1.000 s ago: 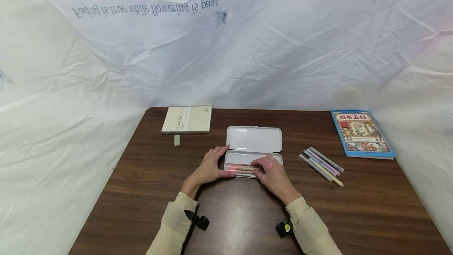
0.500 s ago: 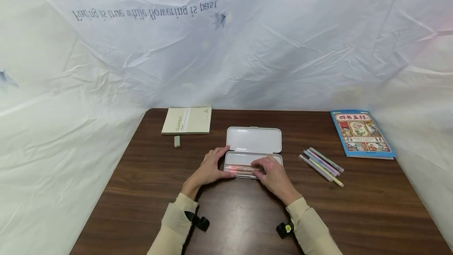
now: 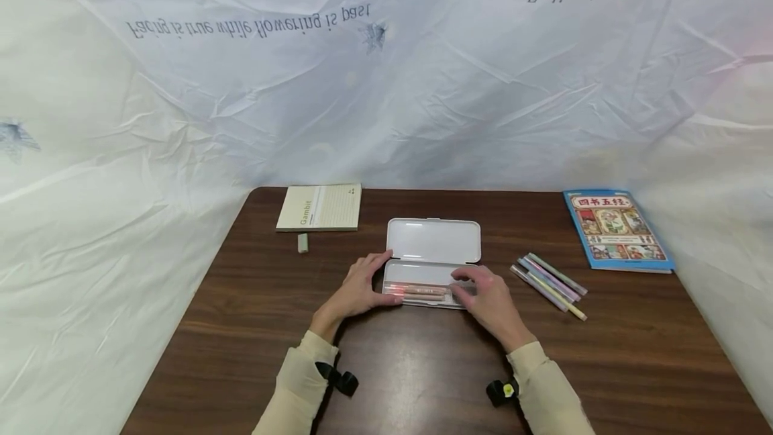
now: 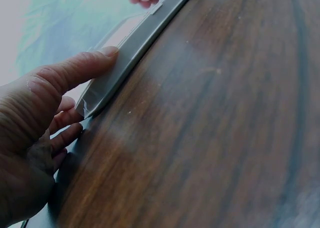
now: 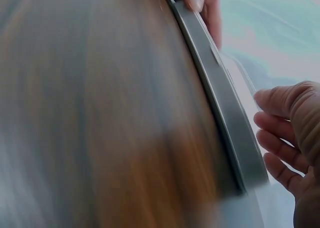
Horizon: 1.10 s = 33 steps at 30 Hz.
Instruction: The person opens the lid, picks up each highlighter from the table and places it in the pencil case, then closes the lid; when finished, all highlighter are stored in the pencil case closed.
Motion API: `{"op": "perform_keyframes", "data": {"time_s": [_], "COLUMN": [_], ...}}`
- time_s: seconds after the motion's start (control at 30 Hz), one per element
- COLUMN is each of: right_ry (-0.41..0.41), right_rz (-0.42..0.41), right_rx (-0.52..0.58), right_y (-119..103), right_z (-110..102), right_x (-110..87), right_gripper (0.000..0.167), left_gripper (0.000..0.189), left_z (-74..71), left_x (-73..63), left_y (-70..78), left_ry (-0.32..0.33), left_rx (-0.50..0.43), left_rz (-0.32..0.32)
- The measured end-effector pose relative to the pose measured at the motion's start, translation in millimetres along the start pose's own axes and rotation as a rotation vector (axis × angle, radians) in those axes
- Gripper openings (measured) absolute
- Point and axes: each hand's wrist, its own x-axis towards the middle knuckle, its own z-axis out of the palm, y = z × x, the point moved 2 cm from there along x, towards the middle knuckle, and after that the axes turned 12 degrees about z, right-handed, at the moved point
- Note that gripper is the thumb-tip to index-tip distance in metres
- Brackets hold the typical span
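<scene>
A white pencil case (image 3: 433,240) lies with its lid up near the middle of the table. Pinkish pens (image 3: 419,291) lie lengthwise in its lower half. My left hand (image 3: 356,287) holds the case at its left end; in the left wrist view the thumb (image 4: 95,63) presses on the front wall and the fingers reach round the corner. Over the right end of the case is my right hand (image 3: 492,301), thumb and fingers apart and nothing between them. The right wrist view shows those fingers (image 5: 280,130) loosely bent beside the case's rim.
Several pale-coloured pens (image 3: 549,285) lie in a loose bunch right of the case. A cream notebook (image 3: 320,207) and a small eraser-like block (image 3: 302,243) are at the back left. A blue-bordered book (image 3: 619,230) lies at the back right of the dark wooden table (image 3: 241,368).
My right hand has let go of the pens in the case and moved to the right, its fingers spreading. The left hand has stayed at the case's left end.
</scene>
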Motion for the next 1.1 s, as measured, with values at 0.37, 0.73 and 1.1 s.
{"op": "perform_keyframes", "data": {"time_s": [0.37,0.73,1.1], "right_ry": [0.117,0.134,0.139], "right_rz": [0.124,0.274,0.308], "right_rx": [-0.087,-0.174,-0.217], "right_y": [48.5,75.8,89.1], "right_z": [-48.1,-89.7,-105.8], "right_x": [-10.2,-24.4,-37.2], "right_gripper": [0.022,0.026,0.024], "left_gripper": [0.104,0.104,0.106], "left_z": [1.1,-1.5,0.4], "left_x": [-1.8,-0.6,0.2], "left_y": [1.9,1.3,-1.9], "left_ry": [-0.001,-0.002,-0.007], "left_rx": [-0.001,-0.002,0.005], "left_rz": [-0.026,-0.012,0.0]}}
